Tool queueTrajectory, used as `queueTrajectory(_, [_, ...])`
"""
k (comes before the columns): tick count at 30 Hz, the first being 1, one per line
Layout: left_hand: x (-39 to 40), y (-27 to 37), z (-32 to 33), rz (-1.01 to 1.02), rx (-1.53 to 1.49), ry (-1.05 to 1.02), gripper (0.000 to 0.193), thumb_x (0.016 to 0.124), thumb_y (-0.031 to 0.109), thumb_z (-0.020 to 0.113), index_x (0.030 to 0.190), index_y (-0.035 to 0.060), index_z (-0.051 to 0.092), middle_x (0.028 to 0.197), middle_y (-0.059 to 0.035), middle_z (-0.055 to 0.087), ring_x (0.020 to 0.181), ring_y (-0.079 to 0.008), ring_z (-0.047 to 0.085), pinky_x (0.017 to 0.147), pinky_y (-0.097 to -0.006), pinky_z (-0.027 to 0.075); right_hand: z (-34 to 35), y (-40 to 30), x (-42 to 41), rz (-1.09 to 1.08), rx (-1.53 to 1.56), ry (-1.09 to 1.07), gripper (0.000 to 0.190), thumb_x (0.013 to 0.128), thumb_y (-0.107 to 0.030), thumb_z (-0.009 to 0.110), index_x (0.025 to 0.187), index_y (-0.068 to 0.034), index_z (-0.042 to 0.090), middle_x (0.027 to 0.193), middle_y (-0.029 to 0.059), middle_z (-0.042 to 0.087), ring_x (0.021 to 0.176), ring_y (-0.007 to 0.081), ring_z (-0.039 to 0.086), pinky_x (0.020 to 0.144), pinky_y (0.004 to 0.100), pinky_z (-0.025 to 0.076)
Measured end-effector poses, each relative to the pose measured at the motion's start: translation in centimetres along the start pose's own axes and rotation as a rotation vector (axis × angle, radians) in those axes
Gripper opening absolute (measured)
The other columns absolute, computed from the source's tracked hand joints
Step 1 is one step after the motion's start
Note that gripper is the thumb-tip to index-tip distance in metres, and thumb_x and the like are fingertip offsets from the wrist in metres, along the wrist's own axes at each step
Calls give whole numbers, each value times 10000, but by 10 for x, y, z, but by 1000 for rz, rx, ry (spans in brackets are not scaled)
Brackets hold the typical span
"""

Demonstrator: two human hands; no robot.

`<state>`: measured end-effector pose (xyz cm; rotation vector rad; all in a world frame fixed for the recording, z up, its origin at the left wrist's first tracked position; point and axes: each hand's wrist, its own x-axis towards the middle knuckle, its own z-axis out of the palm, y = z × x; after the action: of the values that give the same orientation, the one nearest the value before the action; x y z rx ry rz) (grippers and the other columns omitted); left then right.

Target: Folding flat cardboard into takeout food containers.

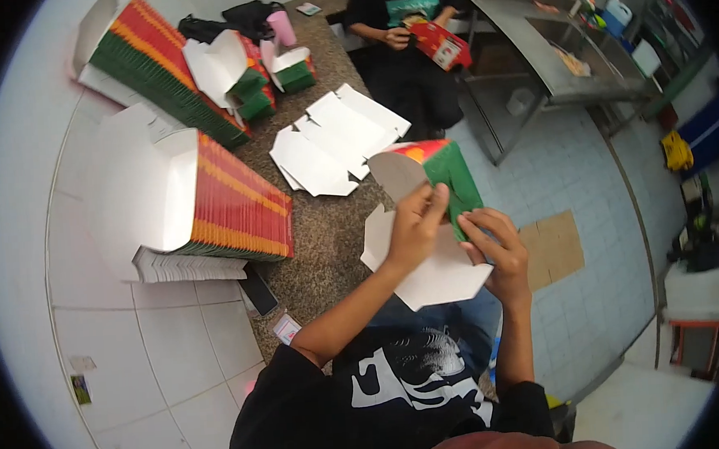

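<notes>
A partly folded cardboard food box (465,184), green and red outside and pale inside, is between my hands above the counter's edge. My left hand (418,227) pinches its green side panel from the left. The fingers of my right hand (498,244) grip the lower corner of that same panel. A wide white flap (440,275) of cardboard spreads below my hands, over my lap. Flat white box blanks (342,139) lie on the granite counter just beyond. To the left stands a long nested stack of red, orange and green boxes (241,201).
Another nested stack (158,70) leans by the tiled wall, near folded boxes (255,89) and a pink cup (281,28). A phone (259,292) lies at the counter's near edge. Across sits a co-worker (408,5) holding a red box. A steel sink table (572,63) stands at right.
</notes>
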<state>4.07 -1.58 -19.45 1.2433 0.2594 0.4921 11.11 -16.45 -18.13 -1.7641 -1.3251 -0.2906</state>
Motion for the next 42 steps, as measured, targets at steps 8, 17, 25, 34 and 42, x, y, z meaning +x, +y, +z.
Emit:
queueTrajectory(8, [-31, -24, 16, -79, -191, 13, 311, 1068, 216, 413, 1168, -36, 566, 1112, -123, 635, 1039, -165, 625, 917, -313, 497, 25, 6, 4, 69, -115, 328, 267, 673, -66, 829, 908, -40, 705, 1095, 99, 671, 1036, 304, 621, 876, 389, 494])
queueTrajectory(17, [-12, 62, -49, -259, 177, -496, 373, 1014, 240, 514, 1132, -94, 632, 1058, -194, 668, 919, -203, 689, 839, -308, 548, -17, 37, -6, 421, 358, 310, 311, 660, -131, 780, 886, -49, 582, 1066, 140, 662, 1006, 229, 634, 921, 363, 452])
queueTrajectory(25, [-27, -71, -117, -548, -195, -771, 887, 829, 479, 718, 1461, -29, 356, 1363, -107, 549, 1223, -193, 529, 1034, -339, 419, 6, 66, -5, 455, 1144, -165, 419, 730, -358, 799, 924, -62, 574, 936, 50, 638, 894, 132, 593, 833, 279, 443])
queueTrajectory(34, [-37, -9, -52, -304, -107, -426, 1263, 690, 27, 778, 1553, 127, -139, 1575, -165, 169, 1423, -260, 296, 1142, -399, 299, 9, 68, -75, 784, 1239, 241, 497, 1020, -377, 467, 1389, -45, 439, 1410, 117, 486, 1255, 201, 470, 1025, 336, 390])
queueTrajectory(42, [-42, 16, -53, -456, -82, -746, 675, 729, 99, 804, 1314, 1, 482, 1188, -119, 609, 1110, -221, 580, 950, -359, 461, -31, 26, -43, 848, 791, 320, 585, 1008, -382, 490, 1459, -37, 349, 1334, 151, 550, 1179, 200, 562, 964, 295, 449])
